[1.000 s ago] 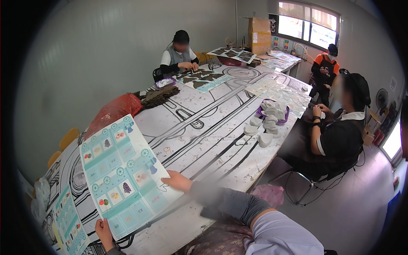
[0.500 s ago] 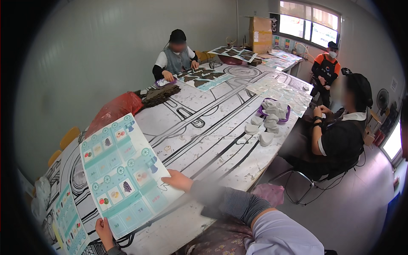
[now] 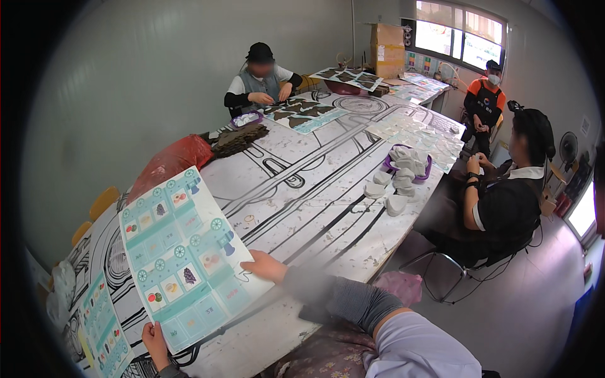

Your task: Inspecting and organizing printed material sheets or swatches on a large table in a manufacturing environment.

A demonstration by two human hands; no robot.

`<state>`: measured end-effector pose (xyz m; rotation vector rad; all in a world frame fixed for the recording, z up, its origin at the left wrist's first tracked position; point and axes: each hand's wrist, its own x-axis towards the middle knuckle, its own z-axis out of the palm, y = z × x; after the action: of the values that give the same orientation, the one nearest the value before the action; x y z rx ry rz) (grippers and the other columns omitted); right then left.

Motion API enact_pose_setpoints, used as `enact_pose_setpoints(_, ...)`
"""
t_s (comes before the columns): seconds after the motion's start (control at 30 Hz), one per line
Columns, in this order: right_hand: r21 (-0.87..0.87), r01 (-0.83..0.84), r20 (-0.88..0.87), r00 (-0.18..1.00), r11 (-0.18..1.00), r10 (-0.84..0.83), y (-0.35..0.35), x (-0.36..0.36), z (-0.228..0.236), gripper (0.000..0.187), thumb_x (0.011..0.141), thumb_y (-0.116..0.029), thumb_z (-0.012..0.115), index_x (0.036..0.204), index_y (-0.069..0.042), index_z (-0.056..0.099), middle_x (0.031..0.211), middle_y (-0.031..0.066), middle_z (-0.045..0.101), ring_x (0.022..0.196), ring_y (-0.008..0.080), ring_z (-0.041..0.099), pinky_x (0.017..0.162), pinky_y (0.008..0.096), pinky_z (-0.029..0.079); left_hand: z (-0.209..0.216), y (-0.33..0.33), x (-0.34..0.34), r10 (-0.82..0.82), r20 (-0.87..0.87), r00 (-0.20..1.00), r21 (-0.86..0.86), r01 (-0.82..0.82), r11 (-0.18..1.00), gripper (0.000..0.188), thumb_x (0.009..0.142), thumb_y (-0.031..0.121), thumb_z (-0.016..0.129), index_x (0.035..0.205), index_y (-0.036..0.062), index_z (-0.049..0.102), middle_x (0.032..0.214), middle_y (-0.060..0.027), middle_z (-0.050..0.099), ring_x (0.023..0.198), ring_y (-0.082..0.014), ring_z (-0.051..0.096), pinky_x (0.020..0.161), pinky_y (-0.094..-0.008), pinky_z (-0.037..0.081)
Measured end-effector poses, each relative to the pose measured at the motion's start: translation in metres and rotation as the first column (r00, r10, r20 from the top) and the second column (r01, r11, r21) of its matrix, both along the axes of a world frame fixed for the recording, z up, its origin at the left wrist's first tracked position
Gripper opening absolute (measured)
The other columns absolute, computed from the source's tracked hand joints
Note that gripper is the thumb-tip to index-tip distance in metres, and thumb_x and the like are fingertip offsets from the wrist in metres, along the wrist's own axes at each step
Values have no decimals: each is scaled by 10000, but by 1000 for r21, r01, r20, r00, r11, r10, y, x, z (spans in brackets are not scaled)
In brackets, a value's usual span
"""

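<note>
Both my hands hold a large printed sheet [image 3: 189, 258], pale with teal bands, wheel drawings and small fruit pictures. My left hand [image 3: 155, 343] pinches its bottom left corner, the thumb on top. Over at the right edge, my right hand [image 3: 265, 267] grips it between thumb and fingers; some of those fingers are hidden beneath. The sheet lies tilted above the white table [image 3: 302, 201], which bears thick black line drawings. A similar teal sheet [image 3: 104, 327] rests on the table left of my left hand.
Beyond the sheet are a red plastic bag [image 3: 173, 165] and rough brown bark-like pieces [image 3: 239, 142]. A purple basket [image 3: 428, 169] holds pale flat pieces, several more beside it. One person [image 3: 261, 79] sits across, another [image 3: 510, 179] at the right, a third [image 3: 485, 107] farther back.
My hands and the sheet stay almost still. Across the table, the seated person's hand has moved from the small purple basket to the sheet with brown pieces.
</note>
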<state>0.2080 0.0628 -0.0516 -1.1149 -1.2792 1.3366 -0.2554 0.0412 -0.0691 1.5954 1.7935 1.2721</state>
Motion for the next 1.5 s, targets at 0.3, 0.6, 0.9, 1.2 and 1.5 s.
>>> enact_pose_setpoints(0.3, -2, 3, -10, 1000, 1000, -3, 1, 0, -3, 418, 899, -161, 559, 1235, 87, 527, 1111, 197, 650, 959, 249, 649, 839, 333, 514, -2, 1, -2, 5, -9, 1000, -10, -5, 1000, 200, 915, 131, 632, 821, -17, 536, 607, 71, 331, 555, -32, 272, 477, -241, 222)
enact_pose_setpoints(0.6, -11, 1, -3, 1000, 1000, -1, 2, 0, -2, 413, 900, -157, 560, 1236, 80, 529, 1111, 193, 650, 966, 245, 648, 842, 333, 513, 1, 0, 0, 8, -27, 1000, -19, -8, 1000, 199, 922, 136, 624, 835, -25, 545, 604, 70, 347, 546, -29, 276, 468, -238, 223)
enact_pose_setpoints(0.9, -47, -23, -25, 999, 999, 22, -1, 1, 2, 430, 913, -161, 560, 1279, 59, 508, 1162, 172, 637, 1014, 230, 631, 872, 331, 500, 1, -1, 1, -6, -9, 1000, -22, 6, 1000, 186, 925, 135, 618, 859, -26, 553, 593, 71, 358, 539, -23, 282, 466, -234, 225)
enact_pose_setpoints(1.2, -30, -26, -61, 998, 999, 25, -2, 0, 2, 419, 909, -143, 554, 1259, 82, 511, 1138, 185, 642, 985, 231, 640, 854, 325, 508, -2, 0, -1, -4, -10, 1000, -18, 3, 1000, 203, 924, 142, 622, 838, -27, 548, 590, 69, 357, 539, -27, 283, 468, -238, 226)
enact_pose_setpoints(1.5, -5, -16, -35, 999, 1000, 16, 0, 1, -2, 419, 901, -150, 560, 1244, 87, 517, 1130, 187, 644, 980, 236, 640, 852, 330, 508, 1, -2, 4, -3, -48, 999, -32, 1, 999, 207, 919, 145, 627, 834, -27, 548, 593, 69, 347, 542, -29, 278, 468, -239, 220)
